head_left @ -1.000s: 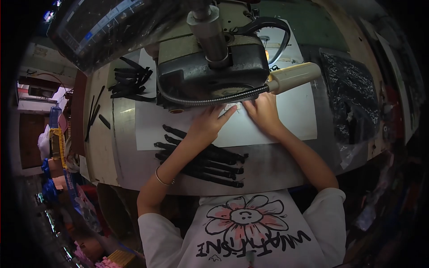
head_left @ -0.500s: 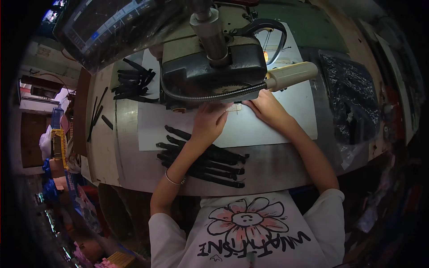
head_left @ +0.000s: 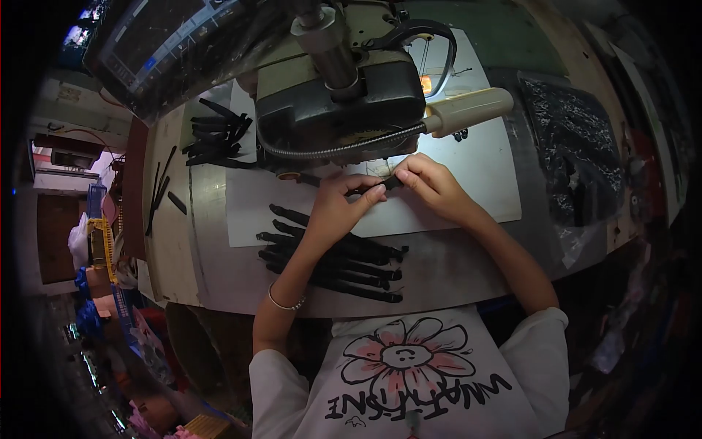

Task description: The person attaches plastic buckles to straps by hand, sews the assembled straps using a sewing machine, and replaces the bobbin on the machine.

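Under the front of the sewing machine head (head_left: 333,110), both hands pinch a small black strip (head_left: 390,182) between them. My left hand (head_left: 344,205) has thumb and forefinger closed on its left part. The fingers of my right hand (head_left: 431,186) are closed at its right end. White sheet (head_left: 475,190) lies beneath both hands. Several black strips (head_left: 351,267) lie side by side nearer the body, partly under the left forearm. Another bunch of black strips (head_left: 216,132) rests left of the machine.
A screen (head_left: 157,55) stands at the upper left. The cream lamp handle (head_left: 472,111) juts out right of the machine head. A clear bag with dark patterned material (head_left: 574,154) lies at the right. Thin black pieces (head_left: 158,194) are at the far left.
Both hands have come out from under the machine head toward the body, and a black strip now shows between their fingertips. The view has shifted slightly.
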The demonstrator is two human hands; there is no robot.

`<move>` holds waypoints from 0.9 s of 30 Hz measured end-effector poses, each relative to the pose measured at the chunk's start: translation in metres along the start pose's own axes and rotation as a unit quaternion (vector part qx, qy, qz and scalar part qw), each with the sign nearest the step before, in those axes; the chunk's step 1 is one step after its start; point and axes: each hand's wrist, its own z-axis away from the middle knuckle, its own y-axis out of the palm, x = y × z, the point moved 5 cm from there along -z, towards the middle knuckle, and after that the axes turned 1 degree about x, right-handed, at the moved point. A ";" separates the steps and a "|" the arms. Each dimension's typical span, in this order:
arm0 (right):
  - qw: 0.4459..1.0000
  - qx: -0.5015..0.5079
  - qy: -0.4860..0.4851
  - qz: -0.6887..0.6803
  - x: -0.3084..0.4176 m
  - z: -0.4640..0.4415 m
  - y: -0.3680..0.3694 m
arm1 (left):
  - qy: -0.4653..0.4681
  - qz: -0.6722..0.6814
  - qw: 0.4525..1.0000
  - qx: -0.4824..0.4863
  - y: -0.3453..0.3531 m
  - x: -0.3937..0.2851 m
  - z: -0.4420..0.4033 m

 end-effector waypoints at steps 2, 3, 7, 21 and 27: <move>0.986 -0.130 -0.082 0.059 0.013 0.004 -0.008 | 0.007 0.022 1.000 -0.017 0.003 -0.003 -0.002; 0.969 -0.194 -0.122 0.089 0.019 0.008 -0.013 | 0.020 0.009 1.000 -0.023 0.005 -0.004 -0.003; 0.939 -0.192 -0.196 0.209 0.038 0.023 -0.015 | 0.055 0.021 0.998 -0.026 0.015 -0.010 -0.009; 0.973 -0.116 0.054 -0.193 -0.002 0.027 -0.030 | 0.038 0.053 0.998 0.024 0.041 -0.013 -0.019; 0.985 -0.169 -0.004 -0.025 0.005 0.027 -0.040 | 0.023 0.087 0.996 0.017 0.043 -0.009 -0.017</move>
